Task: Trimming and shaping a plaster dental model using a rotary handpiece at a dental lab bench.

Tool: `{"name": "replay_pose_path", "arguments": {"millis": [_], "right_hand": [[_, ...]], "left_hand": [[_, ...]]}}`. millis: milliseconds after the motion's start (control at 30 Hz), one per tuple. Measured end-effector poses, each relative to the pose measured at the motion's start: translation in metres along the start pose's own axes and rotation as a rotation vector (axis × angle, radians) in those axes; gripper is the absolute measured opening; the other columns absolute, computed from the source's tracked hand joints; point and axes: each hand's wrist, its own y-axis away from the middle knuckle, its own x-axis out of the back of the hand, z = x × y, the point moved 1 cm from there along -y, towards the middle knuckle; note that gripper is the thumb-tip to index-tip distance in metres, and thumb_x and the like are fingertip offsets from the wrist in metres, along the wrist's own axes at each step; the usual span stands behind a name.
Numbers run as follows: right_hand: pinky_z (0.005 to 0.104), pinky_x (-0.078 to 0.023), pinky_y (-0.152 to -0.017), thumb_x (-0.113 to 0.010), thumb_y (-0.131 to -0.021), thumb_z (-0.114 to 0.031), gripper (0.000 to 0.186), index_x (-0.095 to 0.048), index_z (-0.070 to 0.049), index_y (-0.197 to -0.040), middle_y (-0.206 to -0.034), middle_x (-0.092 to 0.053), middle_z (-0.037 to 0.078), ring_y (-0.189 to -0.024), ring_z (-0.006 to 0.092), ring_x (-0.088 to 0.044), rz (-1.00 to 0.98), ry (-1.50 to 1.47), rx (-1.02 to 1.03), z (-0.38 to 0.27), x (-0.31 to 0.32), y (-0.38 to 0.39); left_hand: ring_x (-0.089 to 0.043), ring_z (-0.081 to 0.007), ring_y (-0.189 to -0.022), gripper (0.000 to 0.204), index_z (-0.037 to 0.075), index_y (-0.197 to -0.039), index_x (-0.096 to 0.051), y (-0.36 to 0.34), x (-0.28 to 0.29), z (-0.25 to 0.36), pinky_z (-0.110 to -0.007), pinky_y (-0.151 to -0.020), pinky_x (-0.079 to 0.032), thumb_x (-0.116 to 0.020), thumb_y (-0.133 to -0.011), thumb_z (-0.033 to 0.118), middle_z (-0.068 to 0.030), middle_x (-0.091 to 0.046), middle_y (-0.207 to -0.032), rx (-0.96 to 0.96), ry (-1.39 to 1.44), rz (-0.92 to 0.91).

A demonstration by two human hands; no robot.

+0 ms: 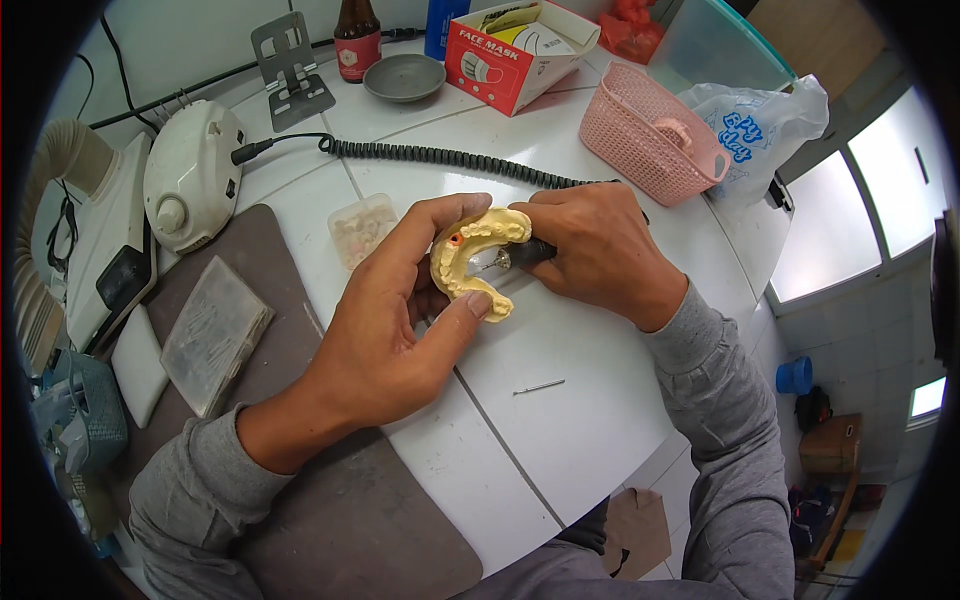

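My left hand (pixel 400 300) is closed round a yellow, horseshoe-shaped dental cast (pixel 462 262), its thumb on the near end and its fingers behind the far side. One small orange-red spot marks the cast's upper left. In my right hand (pixel 605 245) is a dark rotary handpiece (pixel 530 255), gripped with the fingers wrapped round it. Its metal tip points left into the inner curve of the cast; whether it touches I cannot tell. A thin metal bur (pixel 539 387) lies on the white tiled table (pixel 590 440) below the hands.
A coiled black cord (pixel 450 158) runs from the white control box (pixel 190 178) toward my right hand. Close by stand a small clear container (pixel 362 230), a flat clear case (pixel 215 335) on a brown mat (pixel 350 510), a pink basket (pixel 640 130) and a red-and-white mask box (pixel 515 60).
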Motion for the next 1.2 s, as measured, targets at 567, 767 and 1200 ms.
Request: {"name": "replay_pose_path", "arguments": {"millis": [567,767,1200], "right_hand": [[0.0439,-0.055,-0.063,-0.084,-0.079,-0.015,0.018,-0.078,-0.012,-0.096,-0.080,-0.075,0.007,-0.072,0.0295,-0.074,-0.049,-0.014,-0.011,0.0014,0.0044,0.0004],[0.0437,-0.055,-0.063,-0.084,-0.079,-0.016,0.017,-0.078,-0.013,-0.095,-0.081,-0.075,0.006,-0.073,0.0292,-0.074,-0.055,-0.002,-0.008,0.0015,0.0048,0.0010],[0.0429,-0.053,-0.060,-0.083,-0.070,-0.010,0.032,-0.079,-0.012,-0.101,-0.080,-0.072,0.007,-0.069,0.0320,-0.071,-0.019,-0.011,-0.025,0.0001,0.0021,0.0030]], "left_hand": [[-0.060,-0.0152,-0.125,0.061,-0.002,-0.163,-0.040,0.0016,0.0005,0.0015,-0.030,-0.107,-0.051,-0.060,-0.106,-0.006,-0.0131,-0.058,-0.142,-0.004,0.020,-0.024],[-0.060,-0.0162,-0.125,0.063,-0.002,-0.164,-0.040,0.0018,0.0021,0.0001,-0.030,-0.107,-0.051,-0.061,-0.105,-0.006,-0.0140,-0.057,-0.142,0.001,0.004,-0.021],[-0.060,-0.0180,-0.128,0.065,-0.003,-0.164,-0.041,0.0012,0.0016,-0.0035,-0.031,-0.109,-0.050,-0.065,-0.104,-0.003,-0.0144,-0.057,-0.143,-0.002,-0.015,-0.030]]}}
